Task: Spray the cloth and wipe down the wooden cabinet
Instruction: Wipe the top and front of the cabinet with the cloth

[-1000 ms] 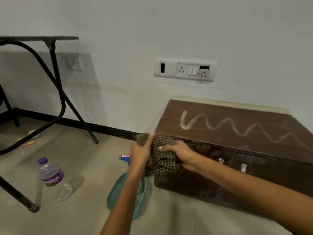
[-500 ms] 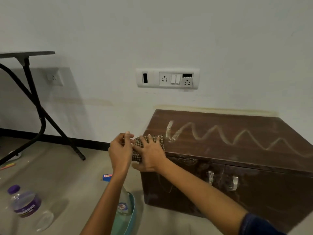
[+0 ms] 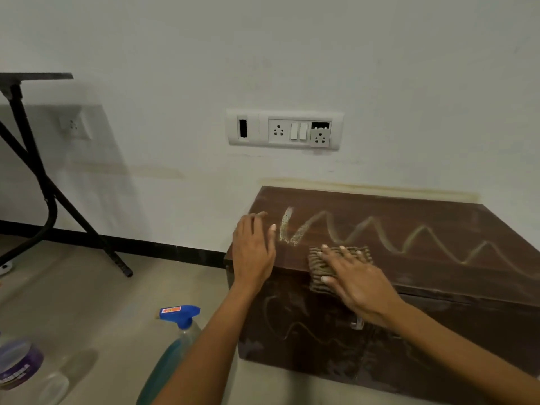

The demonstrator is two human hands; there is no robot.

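Fingers flat, right hand point(image 3: 355, 283) presses checked woven cloth point(image 3: 339, 268) onto dusty wooden cabinet point(image 3: 409, 258).

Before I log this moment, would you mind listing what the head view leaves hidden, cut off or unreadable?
- Cabinet: its right end runs past the frame edge.
- Cloth: largely covered by the right hand; dampness cannot be judged.
- Cabinet door handles: mostly hidden behind the right forearm.
- Spray bottle: lower body hidden by the left forearm; label too small to read.
- Purple-labelled bottle: cut off at the left edge.
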